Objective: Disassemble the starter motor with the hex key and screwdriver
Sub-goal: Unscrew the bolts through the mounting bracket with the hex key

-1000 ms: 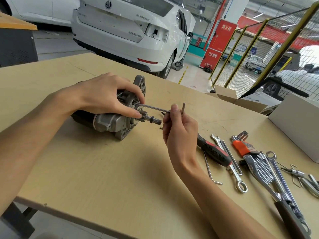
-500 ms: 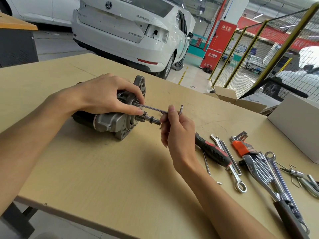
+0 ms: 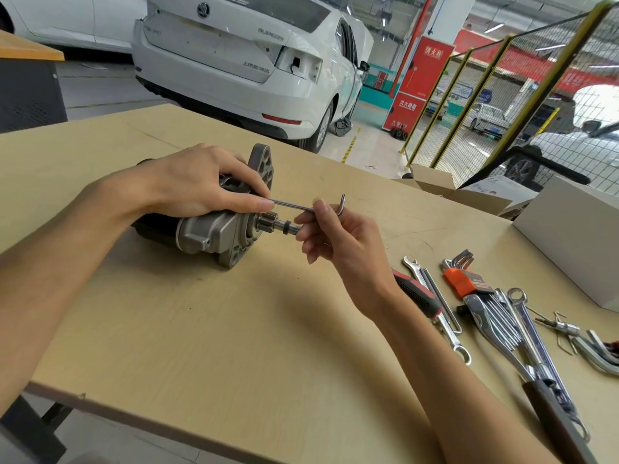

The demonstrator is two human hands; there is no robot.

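The grey starter motor [image 3: 214,234] lies on its side on the wooden table [image 3: 234,346], its pinion shaft pointing right. My left hand [image 3: 197,187] grips the top of its housing, fingers curled over it. A silver L-shaped hex key [image 3: 301,207] runs level from the motor's front face to the right, its short bent end pointing up. My right hand [image 3: 338,242] pinches the key's long arm near the bend. A red-and-black screwdriver [image 3: 417,294] lies on the table just behind my right wrist.
Right of my hands lie wrenches [image 3: 435,296], an orange holder of hex keys [image 3: 464,279], pliers [image 3: 522,346] and other small tools. A white cardboard box [image 3: 576,249] stands at the right edge. A white car [image 3: 241,61] is parked beyond the table.
My right hand has turned the hex key a little, and its short end has swung slightly. My left hand stays on the motor.
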